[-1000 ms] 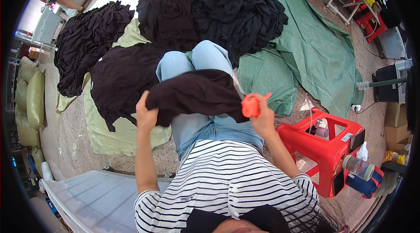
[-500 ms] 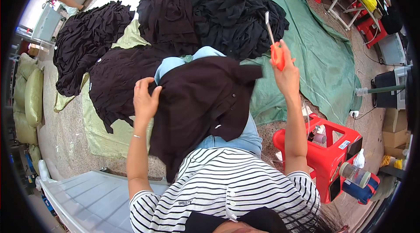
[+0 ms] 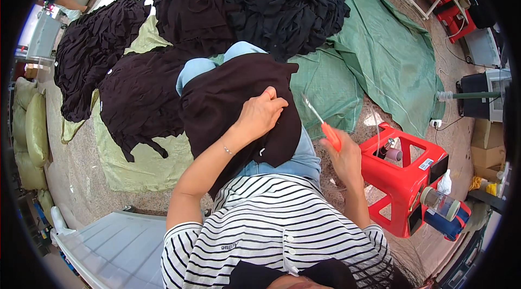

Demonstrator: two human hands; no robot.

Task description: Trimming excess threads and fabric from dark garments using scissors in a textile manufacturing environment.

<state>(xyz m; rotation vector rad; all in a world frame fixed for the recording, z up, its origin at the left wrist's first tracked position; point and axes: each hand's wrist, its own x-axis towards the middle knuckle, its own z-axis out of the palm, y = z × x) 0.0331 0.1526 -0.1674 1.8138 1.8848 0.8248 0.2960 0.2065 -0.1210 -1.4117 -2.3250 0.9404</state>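
A dark brown buttoned garment [image 3: 228, 88] lies spread over my lap on light blue jeans. My left hand [image 3: 261, 114] rests on its middle, fingers bent and closed on the cloth near the button edge; the fingertips are partly hidden. To the right, just off the garment, my right hand [image 3: 345, 161] is closed around an orange-handled cutting tool [image 3: 332, 137]. Its slim metal blade points up and left toward the garment's right edge; its exact kind is unclear. A small white tag or thread shows low on the garment.
Dark garment piles [image 3: 141, 85] lie ahead and left; a larger black heap [image 3: 282, 7] is beyond my knees. A green tarp [image 3: 385, 56] covers the floor at right. Close on my right stands a red stool [image 3: 399, 180] carrying small items. A grey plastic lid [image 3: 125, 245] is at lower left.
My left hand has moved from the garment's left edge to its middle right. My right hand has come down and closer with the orange-handled tool, whose blade now tilts left.
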